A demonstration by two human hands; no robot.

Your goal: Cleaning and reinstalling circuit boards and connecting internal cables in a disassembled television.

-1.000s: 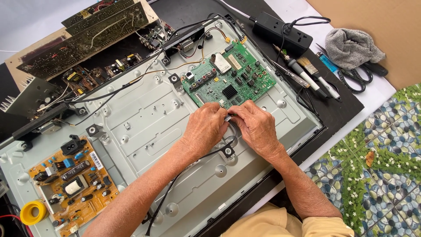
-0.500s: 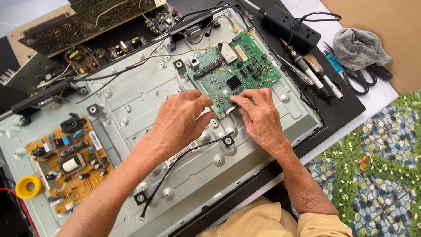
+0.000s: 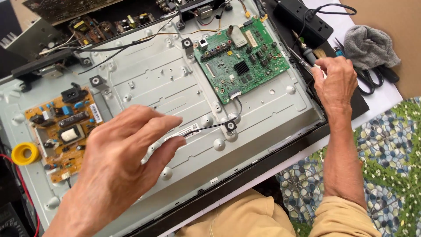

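A flat screen set lies face down with its back off, showing a silver metal chassis [image 3: 149, 83]. A green circuit board [image 3: 243, 57] is mounted at its upper right. My left hand [image 3: 118, 162] hovers over the chassis with fingers spread, thumb and forefinger on either side of a thin black cable [image 3: 210, 128] that runs to a small black clip. My right hand [image 3: 335, 83] is off the right edge of the set, fingers curled around a dark-handled screwdriver [image 3: 308, 54] among the tools there.
An orange power board [image 3: 61, 127] sits at the chassis's left, with a yellow tape roll [image 3: 25, 153] beside it. A black power strip [image 3: 302, 17], grey cloth [image 3: 370, 46] and scissors [image 3: 372, 78] lie at the upper right. A patterned mat [image 3: 390, 153] lies to the right.
Both hands have left the green board's lower edge. My right hand moved right to the tools and closed on the screwdriver; my left hand drew back toward me over the chassis.
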